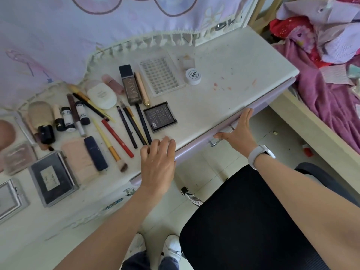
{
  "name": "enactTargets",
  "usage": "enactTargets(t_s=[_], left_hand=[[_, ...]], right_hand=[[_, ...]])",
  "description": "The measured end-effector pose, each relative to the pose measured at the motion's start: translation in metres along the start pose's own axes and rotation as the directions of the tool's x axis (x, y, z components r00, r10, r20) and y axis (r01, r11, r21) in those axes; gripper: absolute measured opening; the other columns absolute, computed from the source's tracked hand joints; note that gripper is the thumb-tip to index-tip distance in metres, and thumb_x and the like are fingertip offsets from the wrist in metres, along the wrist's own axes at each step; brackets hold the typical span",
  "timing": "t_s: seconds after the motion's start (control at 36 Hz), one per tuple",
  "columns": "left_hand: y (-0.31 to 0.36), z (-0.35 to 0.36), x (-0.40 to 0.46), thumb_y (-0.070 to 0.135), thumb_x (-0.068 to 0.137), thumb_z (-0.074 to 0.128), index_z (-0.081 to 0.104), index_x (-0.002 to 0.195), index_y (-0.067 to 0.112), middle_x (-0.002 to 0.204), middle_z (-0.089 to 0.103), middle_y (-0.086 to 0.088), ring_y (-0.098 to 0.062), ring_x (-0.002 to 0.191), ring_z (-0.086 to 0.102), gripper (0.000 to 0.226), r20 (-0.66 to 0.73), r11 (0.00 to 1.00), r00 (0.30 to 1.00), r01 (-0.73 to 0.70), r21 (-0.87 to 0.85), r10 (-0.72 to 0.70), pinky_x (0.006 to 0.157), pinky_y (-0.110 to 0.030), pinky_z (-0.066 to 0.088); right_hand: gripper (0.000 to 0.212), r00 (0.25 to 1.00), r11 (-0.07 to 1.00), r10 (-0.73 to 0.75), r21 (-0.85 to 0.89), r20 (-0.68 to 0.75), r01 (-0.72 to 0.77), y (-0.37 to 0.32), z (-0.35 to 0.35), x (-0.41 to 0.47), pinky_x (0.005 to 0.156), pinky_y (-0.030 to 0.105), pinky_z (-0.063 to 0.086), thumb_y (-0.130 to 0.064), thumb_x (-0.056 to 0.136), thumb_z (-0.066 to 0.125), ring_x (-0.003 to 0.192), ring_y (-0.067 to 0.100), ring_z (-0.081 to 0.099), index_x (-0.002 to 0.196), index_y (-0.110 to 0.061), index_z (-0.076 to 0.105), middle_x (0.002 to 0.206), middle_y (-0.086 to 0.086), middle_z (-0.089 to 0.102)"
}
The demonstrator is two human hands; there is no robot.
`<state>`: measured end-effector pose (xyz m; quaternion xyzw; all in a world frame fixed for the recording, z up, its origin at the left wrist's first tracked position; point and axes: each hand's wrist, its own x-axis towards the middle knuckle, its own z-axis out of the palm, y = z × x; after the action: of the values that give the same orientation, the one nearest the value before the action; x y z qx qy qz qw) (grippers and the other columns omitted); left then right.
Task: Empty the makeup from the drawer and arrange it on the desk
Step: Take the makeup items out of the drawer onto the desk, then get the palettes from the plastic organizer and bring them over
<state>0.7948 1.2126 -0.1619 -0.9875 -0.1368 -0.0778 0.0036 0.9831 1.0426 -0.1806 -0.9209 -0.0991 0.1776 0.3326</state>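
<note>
Makeup lies spread over the white desk (224, 61): a clear lash tray (162, 76), a brown foundation tube (129, 85), a black compact (160, 116), a white round jar (193, 76), several pencils and brushes (124, 131), a dark blue tube (95, 153) and a black palette (51, 178). The lilac drawer front (259, 108) sits flush under the desk edge. My left hand (158, 162) rests with relaxed fingers on the desk's front edge. My right hand (236, 131) presses flat against the drawer front beside its metal handle (215, 142).
A black chair seat (243, 221) stands right in front of the desk. A bed with pink and purple bedding (327, 55) lies to the right. A lilac curtain (78, 36) hangs over the desk's back. My white shoes (171, 246) stand on the tiled floor.
</note>
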Motion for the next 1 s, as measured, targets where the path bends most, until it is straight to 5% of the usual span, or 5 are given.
enactTargets(t_s=[0.19, 0.42, 0.64, 0.92, 1.0], left_hand=[[0.006, 0.003, 0.001, 0.011, 0.056, 0.084, 0.063, 0.108, 0.012, 0.109, 0.063, -0.002, -0.022, 0.093, 0.057, 0.056, 0.025, 0.999, 0.999, 0.035, -0.008, -0.034, 0.075, -0.033, 0.037], [-0.004, -0.014, -0.013, 0.022, 0.073, 0.075, 0.06, 0.118, 0.011, 0.126, 0.058, -0.007, -0.026, 0.11, 0.056, 0.049, 0.107, 0.992, 0.994, 0.021, -0.128, -0.007, 0.092, -0.045, 0.038], [-0.034, -0.056, -0.11, 0.025, 0.089, 0.058, 0.048, 0.133, 0.016, 0.144, 0.04, -0.006, -0.025, 0.132, 0.036, 0.046, 0.187, 0.812, 0.906, 0.423, -0.402, -0.38, 0.105, -0.04, 0.03], [-0.134, -0.135, -0.251, 0.026, 0.092, 0.053, 0.049, 0.133, 0.015, 0.134, 0.05, -0.005, -0.022, 0.122, 0.046, 0.042, 0.165, 0.625, 0.7, 0.701, -0.342, -0.695, 0.098, -0.036, 0.036], [-0.157, -0.169, -0.311, 0.027, 0.093, 0.052, 0.05, 0.13, 0.015, 0.134, 0.05, -0.003, -0.021, 0.12, 0.047, 0.04, 0.116, 0.57, 0.625, 0.761, -0.31, -0.772, 0.097, -0.034, 0.036]], right_hand=[[0.127, 1.0, 0.995, 0.006, -0.104, -0.018, -0.008, -0.005, -0.003, 0.002, 0.118, 0.039, 0.01, -0.039, 0.063, 0.082, 0.144, 0.026, -0.004, 0.145, 0.001, -0.007, 0.154, 0.016, -0.011], [0.075, 0.996, 0.991, 0.044, -0.12, -0.083, -0.054, -0.019, 0.017, -0.049, 0.115, 0.039, 0.017, -0.028, 0.093, 0.052, 0.142, 0.03, 0.013, 0.146, 0.0, 0.008, 0.155, 0.015, 0.01], [0.033, 0.984, 0.985, -0.152, -0.064, 0.091, 0.159, -0.072, 0.073, -0.153, 0.1, 0.028, 0.033, -0.013, 0.095, 0.044, 0.119, 0.022, 0.046, 0.126, -0.008, 0.052, 0.127, 0.009, 0.054], [0.031, 0.733, 0.864, -0.458, 0.055, 0.503, 0.501, -0.203, 0.111, -0.273, 0.082, 0.001, 0.031, -0.019, 0.096, 0.044, 0.1, 0.006, 0.059, 0.125, -0.017, 0.054, 0.124, -0.001, 0.059], [0.029, 0.618, 0.799, -0.523, 0.086, 0.587, 0.595, -0.239, 0.128, -0.323, 0.096, 0.019, 0.041, -0.018, 0.096, 0.044, 0.104, 0.014, 0.06, 0.122, -0.015, 0.057, 0.122, 0.002, 0.061]])
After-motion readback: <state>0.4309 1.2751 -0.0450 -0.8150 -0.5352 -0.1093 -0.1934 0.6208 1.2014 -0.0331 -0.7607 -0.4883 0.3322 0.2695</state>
